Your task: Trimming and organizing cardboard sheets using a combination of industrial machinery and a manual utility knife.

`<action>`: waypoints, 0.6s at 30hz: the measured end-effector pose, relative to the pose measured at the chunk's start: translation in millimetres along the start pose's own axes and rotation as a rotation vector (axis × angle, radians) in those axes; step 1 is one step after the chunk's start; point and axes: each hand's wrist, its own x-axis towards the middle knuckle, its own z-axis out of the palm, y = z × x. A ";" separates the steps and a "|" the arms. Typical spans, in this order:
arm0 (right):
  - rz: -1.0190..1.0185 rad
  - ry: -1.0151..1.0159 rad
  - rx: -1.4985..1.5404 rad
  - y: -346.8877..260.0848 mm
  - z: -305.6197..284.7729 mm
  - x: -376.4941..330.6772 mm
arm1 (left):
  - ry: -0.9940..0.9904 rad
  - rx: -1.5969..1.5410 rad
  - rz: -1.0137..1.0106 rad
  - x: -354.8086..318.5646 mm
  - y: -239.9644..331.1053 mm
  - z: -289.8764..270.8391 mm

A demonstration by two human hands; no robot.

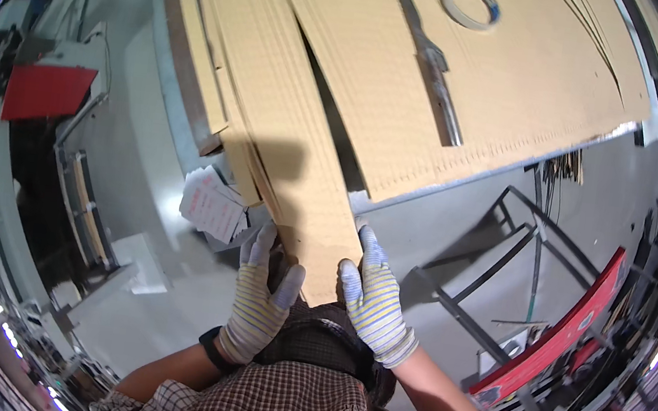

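A long strip of brown cardboard (321, 204) runs from the table toward my body, its near end between my two hands. My left hand (259, 304), in a striped knit glove, is at the strip's left edge with the thumb toward me. My right hand (377, 303), gloved the same way, grips the right edge, its thumb over the board. Further off, a knife (414, 30) with a long dark blade and a metal tube handle lies on a wider cardboard sheet (520, 81). A dark gap separates strip and sheet.
A roll of tape (470, 5) lies on the far part of the sheet. White papers with red writing (213, 205) sit below the table's left corner. A dark metal frame (493, 285) and a red curved panel (557, 335) stand to the right; another red panel (48, 93) is at left.
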 end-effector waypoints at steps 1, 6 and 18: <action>0.075 -0.014 0.082 2.5 2.2 -2.8 | 0.024 0.068 0.018 0.4 0.3 -1.9; 0.269 0.028 0.521 20.8 11.3 -9.9 | -0.009 -0.135 -0.074 6.3 -3.7 -2.8; 0.436 0.039 0.411 -1.4 -40.3 23.9 | 0.050 -0.032 -0.036 46.0 -0.6 10.2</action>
